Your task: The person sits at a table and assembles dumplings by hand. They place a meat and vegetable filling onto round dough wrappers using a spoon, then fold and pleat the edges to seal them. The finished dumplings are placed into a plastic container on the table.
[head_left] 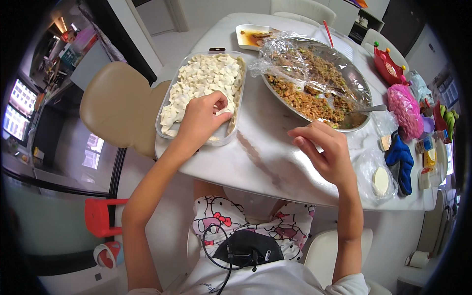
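Note:
Rows of folded white dumplings fill most of a clear plastic tray at the left of the table. Over its near right part, my left hand is closed in a pinch on a single dumpling, low above the tray floor. My right hand hovers over the tabletop by the near rim of a large metal bowl. Its thumb and bent fingers are apart, with nothing visible between them. Brown minced filling with green bits lies in the bowl, partly under crumpled plastic wrap.
A spoon leans on the bowl's right rim. Behind stands a white dish of brown sauce. At right are a bag of dough wrappers, a blue cloth item, a pink bag and a red basket. A beige chair stands left.

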Demonstrator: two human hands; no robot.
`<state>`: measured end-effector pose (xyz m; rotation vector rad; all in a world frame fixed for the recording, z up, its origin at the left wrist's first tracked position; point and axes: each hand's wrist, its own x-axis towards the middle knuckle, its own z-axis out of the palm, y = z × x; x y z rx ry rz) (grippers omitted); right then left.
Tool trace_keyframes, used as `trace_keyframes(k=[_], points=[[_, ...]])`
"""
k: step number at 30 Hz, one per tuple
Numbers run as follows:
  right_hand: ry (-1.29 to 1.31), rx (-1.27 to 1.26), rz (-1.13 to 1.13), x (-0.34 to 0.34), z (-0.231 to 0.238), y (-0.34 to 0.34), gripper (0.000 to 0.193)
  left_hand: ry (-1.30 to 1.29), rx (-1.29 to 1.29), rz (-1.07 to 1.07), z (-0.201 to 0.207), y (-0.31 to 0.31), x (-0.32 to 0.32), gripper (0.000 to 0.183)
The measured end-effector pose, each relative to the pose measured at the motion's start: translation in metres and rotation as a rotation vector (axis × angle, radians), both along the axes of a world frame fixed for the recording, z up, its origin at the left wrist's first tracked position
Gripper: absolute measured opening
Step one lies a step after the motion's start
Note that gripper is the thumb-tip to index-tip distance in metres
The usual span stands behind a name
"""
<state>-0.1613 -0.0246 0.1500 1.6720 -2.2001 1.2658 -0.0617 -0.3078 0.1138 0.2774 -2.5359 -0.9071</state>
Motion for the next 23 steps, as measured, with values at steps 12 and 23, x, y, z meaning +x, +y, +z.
trace_keyframes(k=[12,23], points=[[-0.125,-0.286,-0.605,-0.02,0.003,0.117,0.019,0.173,-0.068,0.256,0.037,-0.014,0.033,0.015],[-0.083,0.339,-0.633,-0.03,-0.006,0.26,0.016,0.118,-0.317,0.048,0.022,0.029,0.031,0.014]])
